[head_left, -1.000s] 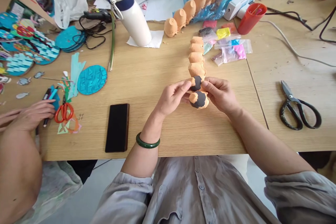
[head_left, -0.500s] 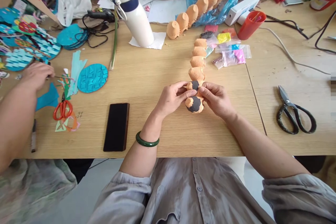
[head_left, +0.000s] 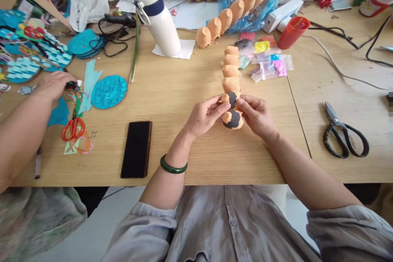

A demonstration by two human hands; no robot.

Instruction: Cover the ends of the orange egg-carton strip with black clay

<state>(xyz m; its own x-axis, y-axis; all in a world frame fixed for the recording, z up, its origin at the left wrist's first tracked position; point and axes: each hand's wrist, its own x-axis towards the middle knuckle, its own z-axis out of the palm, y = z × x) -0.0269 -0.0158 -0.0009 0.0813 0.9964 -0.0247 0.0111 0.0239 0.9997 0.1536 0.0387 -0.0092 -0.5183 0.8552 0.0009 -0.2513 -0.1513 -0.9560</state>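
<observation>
An orange egg-carton strip (head_left: 231, 71) of several cups lies lengthwise on the wooden table (head_left: 172, 90). Its two nearest cups carry patches of black clay (head_left: 235, 118). My left hand (head_left: 205, 116) and my right hand (head_left: 257, 115) close on the near end of the strip from either side. Thumb and fingertips of both hands pinch at the black patch on the second cup. A green bangle (head_left: 172, 166) sits on my left wrist.
A black phone (head_left: 136, 148) lies left of my hands, black scissors (head_left: 344, 134) to the right. Behind stand a white bottle (head_left: 155, 13), a second carton strip (head_left: 231, 15), clay bags (head_left: 267, 57) and a red cup (head_left: 292, 32). Another person's hand (head_left: 54, 84) works among teal paper discs (head_left: 108, 91) and orange scissors (head_left: 73, 128).
My hands stay on the strip's near end, turning it slightly and shifting their pinch on the black patch. The other person's hand moved from near the orange scissors up towards the paper cut-outs.
</observation>
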